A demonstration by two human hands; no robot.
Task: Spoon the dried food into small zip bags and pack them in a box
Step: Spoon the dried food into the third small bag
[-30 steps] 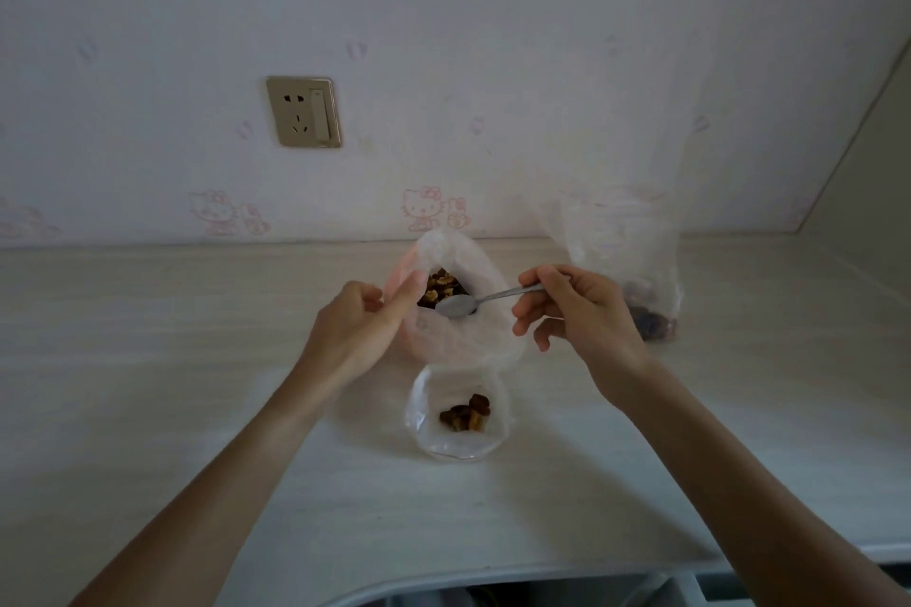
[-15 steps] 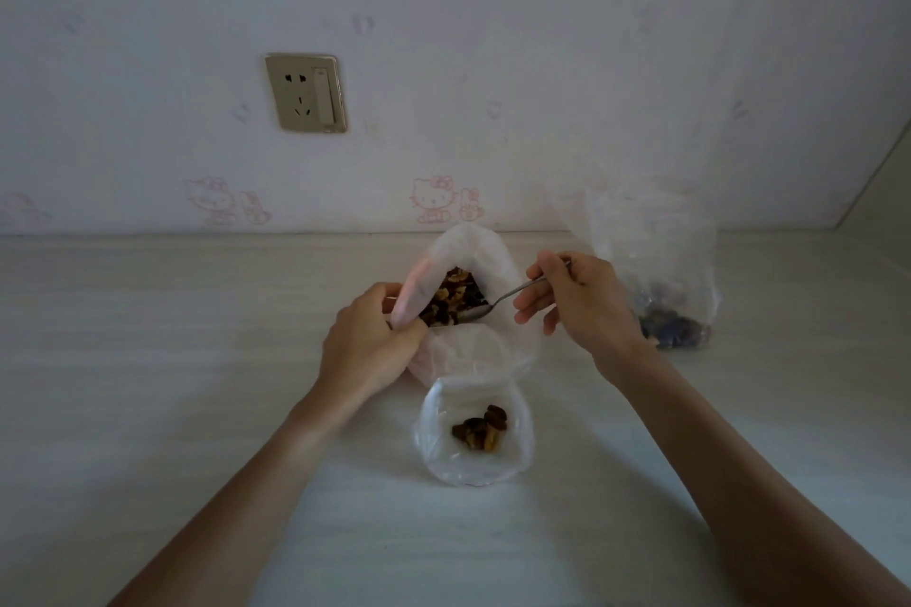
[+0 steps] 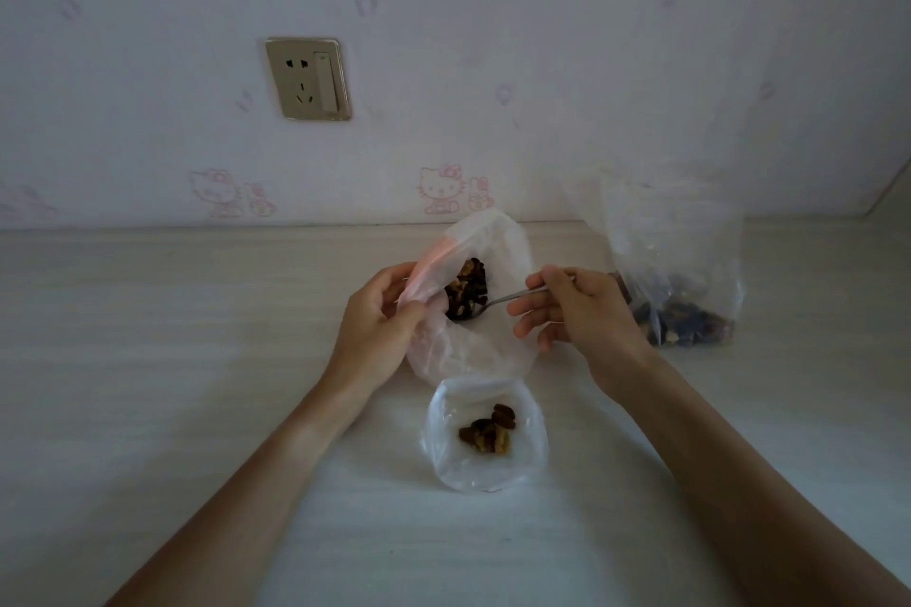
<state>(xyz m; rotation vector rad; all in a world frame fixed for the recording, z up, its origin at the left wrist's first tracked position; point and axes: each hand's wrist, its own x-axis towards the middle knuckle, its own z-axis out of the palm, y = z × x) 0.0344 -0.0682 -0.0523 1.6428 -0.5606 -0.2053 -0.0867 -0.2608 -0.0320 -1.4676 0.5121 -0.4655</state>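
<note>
- Pale wood-grain laminate covers the tabletop (image 3: 148, 409), which runs from the near edge to the wall.
- Thin clear plastic forms the small zip bag (image 3: 485, 434), nearest the near edge; it lies crumpled with its mouth open upward and holds a little clump of brown dried food (image 3: 490, 429).
- Both bare forearms reach in from the near corners and converge toward the middle of the tabletop.
- The left hand (image 3: 379, 335) sits just beyond the small bag, fingers curled and thumb pressed to them, pinching the left rim of the large bag (image 3: 473, 340) and holding its mouth open.
- The large bag is soft, cloudy plastic with a pinkish strip along its rim; it bulges rounded and touches the small bag's far edge. Dark and tan wrinkled pieces fill its inside.
- The right hand (image 3: 577, 311) pinches the thin metal handle of the spoon (image 3: 498, 303) between thumb and forefinger, the other fingers loosely curled beneath; the spoon's bowl is dipped into the food inside the large bag.
- A second clear bag (image 3: 675, 271) stands upright toward the far right corner, with dark pieces at its bottom.
- A beige wall socket (image 3: 308, 79) and pink cartoon prints mark the wall.
</note>
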